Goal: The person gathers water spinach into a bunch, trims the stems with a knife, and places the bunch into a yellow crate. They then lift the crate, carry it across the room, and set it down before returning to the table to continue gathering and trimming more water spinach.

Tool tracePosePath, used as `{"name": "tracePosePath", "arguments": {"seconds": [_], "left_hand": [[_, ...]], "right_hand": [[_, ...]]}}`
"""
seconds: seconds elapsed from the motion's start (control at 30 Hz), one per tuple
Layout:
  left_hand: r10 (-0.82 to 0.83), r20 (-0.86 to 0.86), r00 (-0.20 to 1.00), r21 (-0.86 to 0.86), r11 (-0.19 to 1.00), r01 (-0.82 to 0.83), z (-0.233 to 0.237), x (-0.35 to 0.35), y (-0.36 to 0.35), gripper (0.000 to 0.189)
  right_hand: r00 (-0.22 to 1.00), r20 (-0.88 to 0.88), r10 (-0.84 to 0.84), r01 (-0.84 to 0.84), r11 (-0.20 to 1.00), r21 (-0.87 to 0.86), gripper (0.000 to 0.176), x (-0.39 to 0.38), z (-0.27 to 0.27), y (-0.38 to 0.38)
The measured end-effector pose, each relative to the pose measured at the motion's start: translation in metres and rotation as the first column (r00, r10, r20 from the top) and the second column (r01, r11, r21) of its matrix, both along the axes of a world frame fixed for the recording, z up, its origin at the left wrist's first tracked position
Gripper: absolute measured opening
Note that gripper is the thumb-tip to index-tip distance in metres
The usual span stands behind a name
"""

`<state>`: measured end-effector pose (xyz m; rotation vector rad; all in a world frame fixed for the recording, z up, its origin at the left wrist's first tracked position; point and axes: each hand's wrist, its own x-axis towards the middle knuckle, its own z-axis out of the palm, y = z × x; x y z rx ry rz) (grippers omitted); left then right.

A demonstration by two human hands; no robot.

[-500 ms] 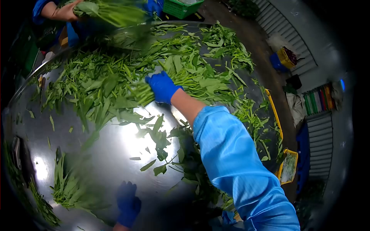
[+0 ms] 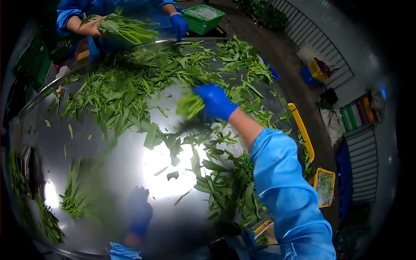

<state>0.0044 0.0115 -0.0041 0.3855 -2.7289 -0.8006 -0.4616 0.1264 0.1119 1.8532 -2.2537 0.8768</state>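
My right hand (image 2: 213,102), in a blue glove, is closed around a bunch of water spinach (image 2: 190,105) above the middle of the metal table (image 2: 99,151). The cut stem ends stick out to the left and are blurred; the leafy end lies behind my hand and wrist. My left hand (image 2: 139,210), also gloved in blue, is low over the near side of the table, slightly smeared, fingers apart and holding nothing visible. A small bundle of greens (image 2: 74,197) lies to its left. Loose leaves (image 2: 234,182) spread below my right forearm.
Across the table a co-worker's hand (image 2: 93,28) holds a bunch of greens (image 2: 128,29); their other hand (image 2: 178,26) is gloved. A large pile of greens (image 2: 117,93) covers the far side. Scissors (image 2: 59,97) lie at the left edge. A green basket (image 2: 203,19) stands beyond.
My right hand has lifted the bunch off the pile and moved it right and slightly toward me. The co-worker's bunch and gloved hand show lower in view. The left hand appears slightly higher.
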Motion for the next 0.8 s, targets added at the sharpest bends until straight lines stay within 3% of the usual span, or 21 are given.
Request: {"name": "tracePosePath", "arguments": {"seconds": [0.07,0.1,0.17,0.23,0.3,0.37,0.4,0.43,0.47,0.5,0.57,0.6,0.63,0.67,0.7,0.73,0.77,0.8], "left_hand": [[0.006,-0.028,1.000,-0.005,1.000,-0.006,0.007,0.000,0.002,0.054],[0.013,-0.024,1.000,-0.003,1.000,-0.014,0.010,-0.001,0.003,0.051],[0.011,-0.043,0.999,-0.030,0.999,-0.012,0.008,-0.001,0.005,0.050],[0.006,-0.063,0.998,-0.054,0.998,-0.010,0.002,0.001,0.006,0.050],[0.001,-0.087,0.996,-0.079,0.997,-0.007,-0.007,0.004,0.006,0.050],[0.073,-0.100,0.992,-0.030,0.997,-0.076,-0.014,0.010,0.005,0.048],[0.111,-0.099,0.989,-0.003,0.994,-0.112,-0.017,0.013,0.007,0.048],[0.283,-0.274,0.919,0.352,0.919,-0.177,-0.018,0.015,0.010,0.046],[0.495,-0.345,0.797,0.671,0.724,-0.160,-0.017,0.019,0.013,0.044],[0.708,-0.310,0.634,0.895,0.443,-0.057,-0.016,0.023,0.017,0.043],[0.800,-0.200,0.565,0.903,0.375,-0.211,0.017,0.044,0.016,0.043],[0.808,-0.189,0.558,0.840,0.428,-0.334,0.029,0.060,0.014,0.043],[0.819,-0.175,0.546,0.760,0.465,-0.455,0.040,0.077,0.013,0.043],[0.791,-0.178,0.586,0.572,0.567,-0.592,0.046,0.095,0.012,0.043],[0.760,-0.167,0.628,0.352,0.641,-0.682,0.049,0.109,0.010,0.044],[0.769,-0.125,0.627,0.356,0.624,-0.695,0.047,0.126,0.009,0.044],[0.772,-0.086,0.629,0.363,0.612,-0.702,0.044,0.146,0.009,0.043],[0.799,-0.027,0.601,0.487,0.536,-0.690,0.058,0.143,0.016,0.043]], "right_hand": [[0.987,0.025,-0.158,0.159,0.985,-0.070,0.049,0.003,0.047,0.010],[0.961,-0.118,-0.251,0.235,0.962,-0.137,0.055,0.011,0.073,0.014],[0.973,0.137,-0.184,0.209,0.959,-0.192,0.057,0.041,0.128,0.018],[0.913,0.408,-0.027,0.150,0.950,-0.273,0.058,0.076,0.172,0.023],[0.739,0.637,0.217,0.075,0.914,-0.398,0.058,0.123,0.193,0.026],[0.505,0.734,0.453,0.028,0.842,-0.539,0.064,0.151,0.178,0.023],[0.479,0.716,0.508,0.004,0.814,-0.580,0.059,0.168,0.167,0.022],[0.419,0.787,0.453,0.040,0.857,-0.514,0.057,0.184,0.145,0.025],[0.257,0.803,0.538,0.091,0.814,-0.574,0.058,0.208,0.131,0.026],[0.213,0.854,0.474,0.112,0.857,-0.503,0.059,0.223,0.113,0.034],[0.106,0.940,0.326,0.145,0.930,-0.339,0.061,0.242,0.065,0.054],[0.051,0.968,0.247,0.153,0.956,-0.252,0.061,0.243,0.039,0.071],[0.275,0.958,0.084,0.120,0.985,-0.120,0.063,0.228,0.005,0.094],[0.488,0.870,-0.072,0.117,0.993,0.016,0.065,0.208,-0.015,0.122],[0.559,0.822,-0.110,0.005,0.992,0.129,0.069,0.185,0.015,0.149],[0.790,0.595,-0.146,0.082,0.988,0.135,0.066,0.159,0.017,0.175],[0.670,0.703,-0.237,0.187,0.971,0.149,0.068,0.134,0.021,0.197],[0.744,0.551,-0.378,0.251,0.923,0.293,0.069,0.114,0.046,0.212]]}}
